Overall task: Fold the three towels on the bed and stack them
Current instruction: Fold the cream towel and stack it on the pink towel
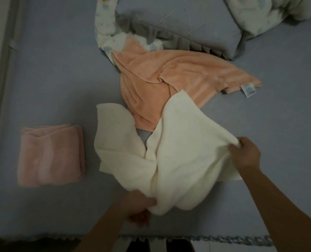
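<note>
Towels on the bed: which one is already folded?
The pink towel, lying apart on the left. The cream towel and orange towel are still rumpled.

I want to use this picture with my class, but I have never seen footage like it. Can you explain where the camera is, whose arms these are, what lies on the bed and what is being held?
There is no machine here. The single picture comes from a camera worn on a person's head, looking down at their own bare arms over a bed with a grey-blue sheet. The left hand grips the near edge of a crumpled cream towel; the right hand pinches its right edge. Behind it lies an unfolded orange towel, partly under the cream one. To the left sits a pink towel, already folded. A grey pillow and a floral quilt lie at the far end.
</note>
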